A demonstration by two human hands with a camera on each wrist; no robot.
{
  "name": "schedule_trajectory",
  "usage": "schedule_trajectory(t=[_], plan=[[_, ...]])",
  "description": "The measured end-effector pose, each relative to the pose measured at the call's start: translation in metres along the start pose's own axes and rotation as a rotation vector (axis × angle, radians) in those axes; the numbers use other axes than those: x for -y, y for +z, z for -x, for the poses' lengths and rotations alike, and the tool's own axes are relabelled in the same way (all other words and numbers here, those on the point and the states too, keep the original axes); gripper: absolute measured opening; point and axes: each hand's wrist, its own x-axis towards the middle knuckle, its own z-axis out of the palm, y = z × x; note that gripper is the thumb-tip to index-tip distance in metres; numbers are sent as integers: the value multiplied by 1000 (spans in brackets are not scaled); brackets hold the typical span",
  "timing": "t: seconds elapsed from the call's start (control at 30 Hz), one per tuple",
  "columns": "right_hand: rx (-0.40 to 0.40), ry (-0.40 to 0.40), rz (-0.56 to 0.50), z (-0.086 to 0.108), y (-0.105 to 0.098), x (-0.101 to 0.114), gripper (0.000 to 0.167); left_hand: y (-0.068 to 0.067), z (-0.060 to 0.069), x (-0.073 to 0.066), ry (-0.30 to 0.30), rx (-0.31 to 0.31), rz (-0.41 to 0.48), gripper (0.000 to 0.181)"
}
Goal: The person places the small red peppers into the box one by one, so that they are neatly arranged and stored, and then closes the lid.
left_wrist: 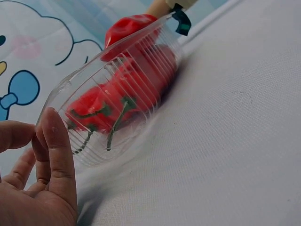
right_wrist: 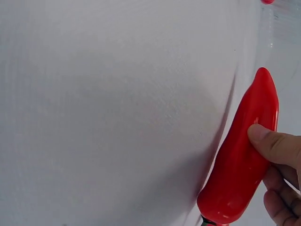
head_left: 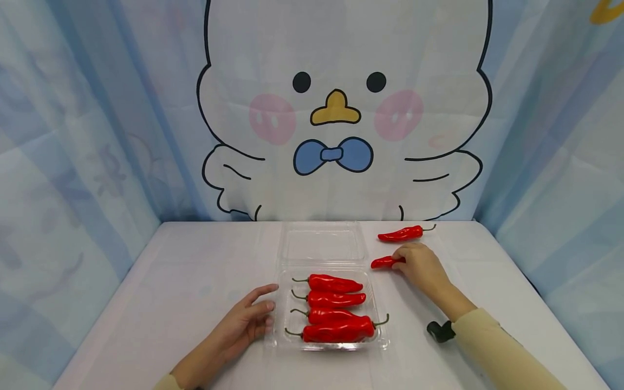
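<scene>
My right hand point(head_left: 421, 266) pinches a glossy red chili pepper point(head_left: 382, 262) between thumb and fingers, right of the clear plastic container. Close up in the right wrist view, the thumb presses on the side of this pepper point(right_wrist: 240, 160), and a bit of green shows at its lower end. My left hand point(head_left: 244, 320) is at the container's left side, its fingertips point(left_wrist: 57, 129) at the clear wall. The open container point(head_left: 382, 343) holds several red peppers point(head_left: 336, 329), lying crosswise with most stems to the left; the front one's stem points right.
Another red pepper point(head_left: 402, 234) lies near the table's back edge, beyond my right hand. The container's clear lid point(head_left: 322, 244) is folded back flat behind it. A cartoon-printed curtain point(head_left: 336, 189) stands behind the white table point(head_left: 195, 260). A black object point(head_left: 441, 331) is by the right sleeve.
</scene>
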Motion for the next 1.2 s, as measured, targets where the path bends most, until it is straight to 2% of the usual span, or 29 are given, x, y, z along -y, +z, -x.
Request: schedule_trajectory(t=[0.6, 1.2], plan=[[-26, 16, -3, 3, -14, 5, 21, -1, 0, 0, -3, 5, 3, 59], [-105, -39, -12, 9, -24, 20, 29, -1, 1, 0, 2, 9, 9, 58]])
